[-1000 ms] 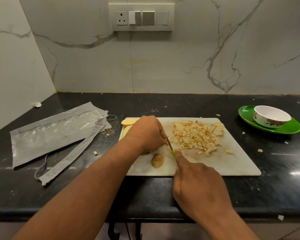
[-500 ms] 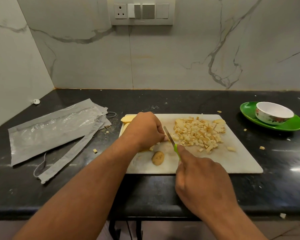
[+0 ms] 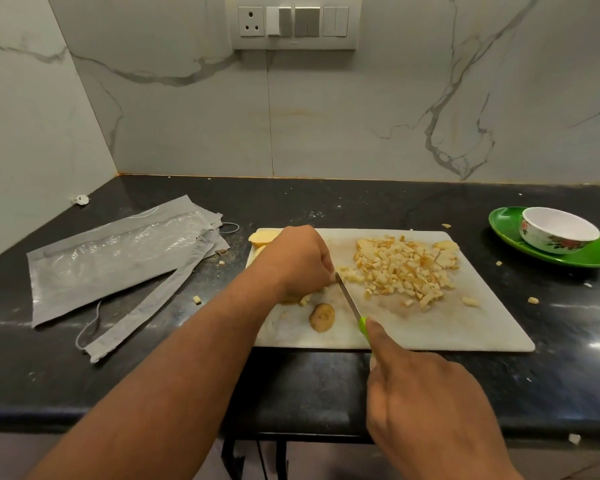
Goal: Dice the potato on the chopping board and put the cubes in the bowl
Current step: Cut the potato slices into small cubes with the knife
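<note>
Black counter: one board (image 3: pixel 430 327), one bowl (image 3: pixel 559 234), two hands, left (image 3: pixel 297 261) gripping potato (image 3: pixel 291 298), right (image 3: pixel 426 410) gripping knife (image 3: pixel 349 297).

The left hand (image 3: pixel 297 261) covers the potato piece beneath it; only a pale sliver shows at the hand's near edge, so the grip cannot be confirmed. The right hand (image 3: pixel 426 407) conceals most of the knife (image 3: pixel 349 297) handle; only a short green section shows beside the extended forefinger. The potato slices (image 3: pixel 262 237) at the far left corner of the chopping board (image 3: pixel 430 327) are partly hidden behind the left hand. The green plate (image 3: pixel 506 225) is partly hidden behind the bowl (image 3: pixel 558 232). Both forearms are cut off by the near edge.
</note>
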Demonstrator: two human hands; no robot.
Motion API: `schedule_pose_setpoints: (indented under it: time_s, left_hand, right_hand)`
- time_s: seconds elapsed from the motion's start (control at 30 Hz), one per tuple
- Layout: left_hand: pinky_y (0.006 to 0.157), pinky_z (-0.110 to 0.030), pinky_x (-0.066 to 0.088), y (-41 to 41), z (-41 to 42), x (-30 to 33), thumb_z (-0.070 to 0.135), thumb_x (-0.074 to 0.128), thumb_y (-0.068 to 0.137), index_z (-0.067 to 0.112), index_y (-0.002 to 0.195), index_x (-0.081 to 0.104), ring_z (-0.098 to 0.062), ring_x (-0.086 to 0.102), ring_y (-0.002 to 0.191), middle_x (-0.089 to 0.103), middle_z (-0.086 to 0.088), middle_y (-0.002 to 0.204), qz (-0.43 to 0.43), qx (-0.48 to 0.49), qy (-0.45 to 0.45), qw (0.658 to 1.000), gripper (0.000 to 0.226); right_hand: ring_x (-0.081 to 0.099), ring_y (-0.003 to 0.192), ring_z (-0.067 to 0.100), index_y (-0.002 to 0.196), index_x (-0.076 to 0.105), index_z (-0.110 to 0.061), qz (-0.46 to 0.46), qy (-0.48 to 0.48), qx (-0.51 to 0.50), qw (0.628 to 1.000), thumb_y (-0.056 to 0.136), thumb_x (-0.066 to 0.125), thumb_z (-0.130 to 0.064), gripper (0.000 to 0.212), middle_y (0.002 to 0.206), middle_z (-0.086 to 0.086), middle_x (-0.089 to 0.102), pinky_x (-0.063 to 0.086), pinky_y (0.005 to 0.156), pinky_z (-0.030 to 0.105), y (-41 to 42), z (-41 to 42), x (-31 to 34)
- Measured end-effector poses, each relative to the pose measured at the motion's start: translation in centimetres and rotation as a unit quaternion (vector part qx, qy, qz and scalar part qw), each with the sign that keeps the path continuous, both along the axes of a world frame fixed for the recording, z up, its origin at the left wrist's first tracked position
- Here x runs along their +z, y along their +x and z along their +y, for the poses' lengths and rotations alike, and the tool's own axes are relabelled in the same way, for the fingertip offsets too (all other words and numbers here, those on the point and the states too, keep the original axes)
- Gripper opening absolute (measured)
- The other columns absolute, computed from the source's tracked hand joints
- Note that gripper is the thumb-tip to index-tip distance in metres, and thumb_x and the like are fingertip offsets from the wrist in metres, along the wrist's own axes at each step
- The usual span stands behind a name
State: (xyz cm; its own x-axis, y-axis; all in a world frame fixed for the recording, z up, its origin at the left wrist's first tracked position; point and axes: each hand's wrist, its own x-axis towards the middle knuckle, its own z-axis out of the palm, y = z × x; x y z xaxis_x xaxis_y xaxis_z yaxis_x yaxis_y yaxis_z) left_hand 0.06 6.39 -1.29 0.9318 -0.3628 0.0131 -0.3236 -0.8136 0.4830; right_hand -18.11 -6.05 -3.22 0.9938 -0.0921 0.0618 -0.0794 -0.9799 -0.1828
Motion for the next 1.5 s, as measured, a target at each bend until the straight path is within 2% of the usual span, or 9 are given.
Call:
schedule_pose_setpoints:
  time_s: [0.2, 0.33, 0.53, 0.7, 0.97, 1.07, 1.17, 1.4, 1.5]
  left_hand:
    - [0.09, -0.03, 0.06, -0.2, 0.3, 0.5, 0.016, 0.08, 0.088, 0.023, 0.093, 0.084, -0.008, 0.068, 0.088, 0.075, 0.016, 0.089, -0.024, 0.001, 0.007, 1.0, 0.01]
    - [0.087, -0.028, 0.06, -0.2, 0.3, 0.5, 0.017, 0.085, 0.085, 0.024, 0.086, 0.084, -0.006, 0.068, 0.084, 0.075, 0.014, 0.083, -0.021, 0.018, -0.008, 1.0, 0.007]
    - [0.088, -0.029, 0.06, 0.1, 0.1, 0.4, 0.018, 0.085, 0.085, 0.023, 0.086, 0.084, -0.005, 0.069, 0.084, 0.076, 0.013, 0.084, -0.01, 0.023, -0.003, 1.0, 0.005]
    - [0.09, -0.031, 0.06, 0.1, 0.0, 0.4, 0.021, 0.084, 0.086, 0.023, 0.091, 0.084, -0.007, 0.069, 0.086, 0.077, 0.01, 0.089, -0.015, 0.012, 0.009, 1.0, 0.005]
    - [0.089, -0.029, 0.058, -0.3, 0.3, 0.8, 0.015, 0.081, 0.088, 0.023, 0.093, 0.083, -0.011, 0.068, 0.089, 0.076, 0.008, 0.093, 0.003, 0.004, 0.007, 1.0, 0.01]
    - [0.073, -0.026, 0.057, -0.2, 0.3, 0.7, 0.018, 0.087, 0.082, 0.026, 0.079, 0.077, -0.01, 0.067, 0.083, 0.073, 0.007, 0.087, -0.002, 0.025, -0.016, 1.0, 0.014]
    - [0.061, -0.025, 0.047, 0.1, 0.3, 0.5, 0.023, 0.091, 0.078, 0.027, 0.084, 0.059, -0.011, 0.059, 0.083, 0.064, 0.006, 0.091, -0.002, 0.041, -0.024, 0.999, 0.032]
    - [0.06, -0.022, 0.043, 0.3, 0.1, 0.2, 0.025, 0.09, 0.078, 0.031, 0.088, 0.056, -0.011, 0.056, 0.084, 0.058, 0.009, 0.093, -0.003, 0.03, -0.027, 0.999, 0.036]
    - [0.074, -0.026, 0.054, 0.7, 0.3, -0.1, 0.022, 0.091, 0.078, 0.037, 0.091, 0.06, -0.016, 0.066, 0.098, 0.068, 0.005, 0.106, 0.018, 0.023, -0.057, 0.998, 0.037]
  right_hand:
    - [0.049, 0.069, 0.01, 0.157, 0.02, -0.034, -0.093, 0.014, -0.007, 0.996, 0.103, 0.028, -0.041, 0.055, 0.077, -0.007, 0.052, 0.039, 0.063, 0.03, 1.1, 0.2, 0.8]
    - [0.052, 0.073, 0.012, 0.156, 0.027, -0.031, -0.11, 0.022, 0.013, 0.994, 0.101, 0.031, -0.037, 0.055, 0.084, -0.006, 0.057, 0.041, 0.063, 0.031, 3.6, 0.8, 0.1]
    - [0.055, 0.075, 0.011, 0.158, 0.017, -0.034, -0.083, 0.032, 0.009, 0.996, 0.102, 0.027, -0.04, 0.057, 0.083, -0.005, 0.058, 0.047, 0.069, 0.032, 2.4, 0.2, -1.2]
    - [0.058, 0.09, 0.012, 0.158, 0.0, -0.04, -0.016, 0.018, 0.01, 1.0, 0.103, 0.025, -0.043, 0.061, 0.098, -0.007, 0.063, 0.047, 0.08, 0.032, -0.1, -0.4, -0.6]
    - [0.053, 0.069, 0.011, 0.156, 0.027, -0.032, -0.123, 0.051, -0.006, 0.991, 0.102, 0.031, -0.038, 0.054, 0.078, -0.006, 0.06, 0.043, 0.064, 0.031, 2.1, 0.0, -0.4]
    - [0.054, 0.072, 0.011, 0.155, 0.031, -0.031, -0.128, 0.06, 0.009, 0.99, 0.102, 0.032, -0.036, 0.053, 0.082, -0.006, 0.061, 0.045, 0.065, 0.033, 3.5, 0.5, -0.7]
    - [0.052, 0.07, 0.01, 0.156, 0.028, -0.032, -0.124, 0.067, 0.016, 0.99, 0.102, 0.031, -0.037, 0.054, 0.078, -0.007, 0.056, 0.041, 0.063, 0.031, 3.5, 0.8, -1.1]
    - [0.054, 0.071, 0.013, 0.158, 0.015, -0.036, -0.087, 0.026, 0.015, 0.996, 0.101, 0.028, -0.038, 0.059, 0.082, -0.004, 0.059, 0.043, 0.065, 0.032, 0.8, -0.2, -1.0]
    - [0.059, 0.074, 0.012, 0.157, 0.018, -0.04, -0.104, 0.059, -0.012, 0.993, 0.101, 0.03, -0.04, 0.057, 0.079, -0.007, 0.064, 0.046, 0.07, 0.03, 0.0, -0.6, -0.9]
